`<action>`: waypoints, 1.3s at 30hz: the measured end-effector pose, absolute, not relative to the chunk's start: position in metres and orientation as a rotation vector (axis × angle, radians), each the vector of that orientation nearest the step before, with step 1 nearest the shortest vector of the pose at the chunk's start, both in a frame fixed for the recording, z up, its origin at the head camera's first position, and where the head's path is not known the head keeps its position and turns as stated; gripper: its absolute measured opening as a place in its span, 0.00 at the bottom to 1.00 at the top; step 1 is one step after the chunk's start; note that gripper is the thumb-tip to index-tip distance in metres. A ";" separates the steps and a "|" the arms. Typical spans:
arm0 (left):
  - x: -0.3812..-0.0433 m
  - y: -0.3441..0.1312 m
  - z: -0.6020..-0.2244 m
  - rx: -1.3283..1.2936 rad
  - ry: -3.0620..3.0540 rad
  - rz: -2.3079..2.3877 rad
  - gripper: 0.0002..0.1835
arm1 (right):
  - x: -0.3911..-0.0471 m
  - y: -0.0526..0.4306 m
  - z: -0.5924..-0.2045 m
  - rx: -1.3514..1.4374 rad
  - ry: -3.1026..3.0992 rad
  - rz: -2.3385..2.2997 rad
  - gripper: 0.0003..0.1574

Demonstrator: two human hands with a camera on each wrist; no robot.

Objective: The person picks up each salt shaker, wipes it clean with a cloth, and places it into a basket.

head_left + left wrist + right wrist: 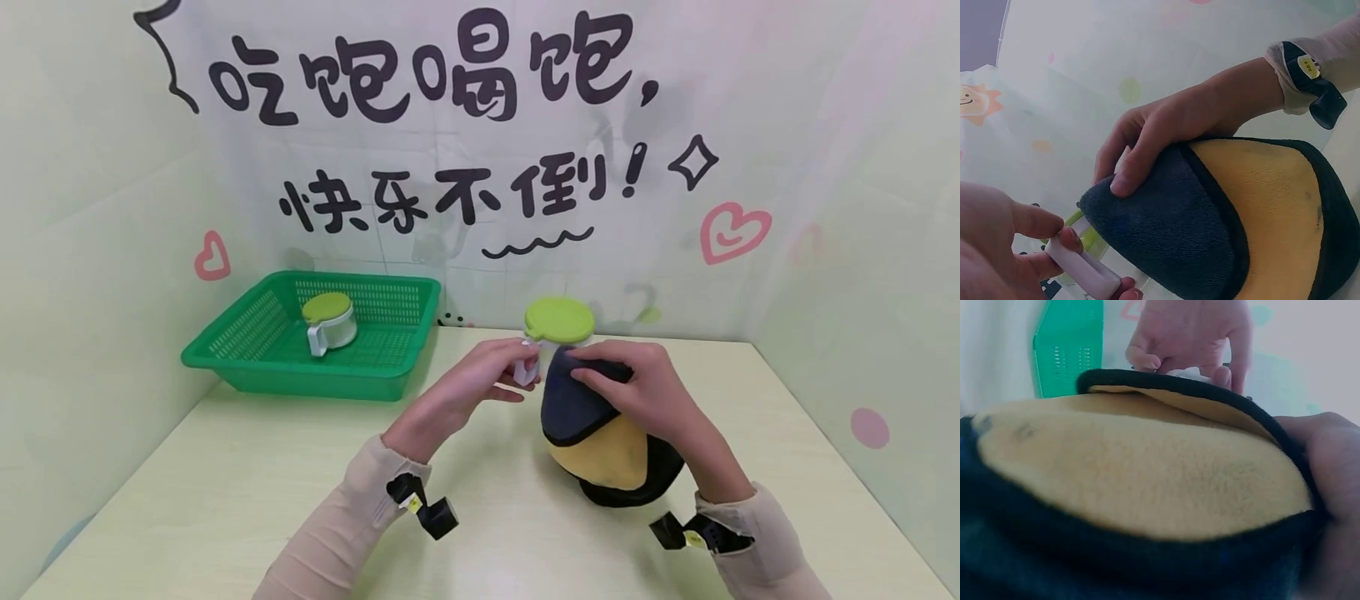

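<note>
In the head view my left hand (480,375) pinches the white handle (527,372) of a jar with a lime-green lid (559,320). The left wrist view shows that handle (1084,270) between thumb and fingers. My right hand (647,385) grips a folded cloth (603,454), dark navy on one face and yellow on the other, with black edging. Its navy end is at the jar's near side and hides most of the body. From the right wrist, the cloth's yellow face (1147,469) fills much of the view, the left hand beyond it.
A green plastic basket (315,385) stands at the back left of the pale table (480,533). Inside it sits a similar white jar (342,329) with a green lid, its handle facing forward. Printed white cloth walls surround the table at the back and both sides.
</note>
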State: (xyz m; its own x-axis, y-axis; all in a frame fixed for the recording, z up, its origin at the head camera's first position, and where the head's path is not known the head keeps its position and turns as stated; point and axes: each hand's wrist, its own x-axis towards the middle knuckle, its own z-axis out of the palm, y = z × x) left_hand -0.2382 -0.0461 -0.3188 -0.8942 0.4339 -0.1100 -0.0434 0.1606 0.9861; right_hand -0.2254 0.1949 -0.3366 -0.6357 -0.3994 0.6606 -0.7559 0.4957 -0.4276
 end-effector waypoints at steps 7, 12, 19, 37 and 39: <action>-0.238 -0.047 -0.319 0.357 2.076 1.819 0.15 | -0.226 0.193 -0.337 0.944 -2.250 0.991 0.16; -0.236 -0.049 -0.317 0.353 2.069 1.851 0.16 | -0.227 0.189 -0.341 0.981 -2.377 0.837 0.14; -0.236 -0.049 -0.316 0.323 2.062 1.865 0.16 | -0.227 0.189 -0.345 0.968 -2.478 0.763 0.12; -0.240 -0.046 -0.321 0.311 2.066 1.814 0.17 | -0.224 0.194 -0.335 0.736 -2.264 0.978 0.14; -0.239 -0.045 -0.321 0.309 2.068 1.811 0.16 | -0.224 0.195 -0.335 0.739 -2.271 0.972 0.14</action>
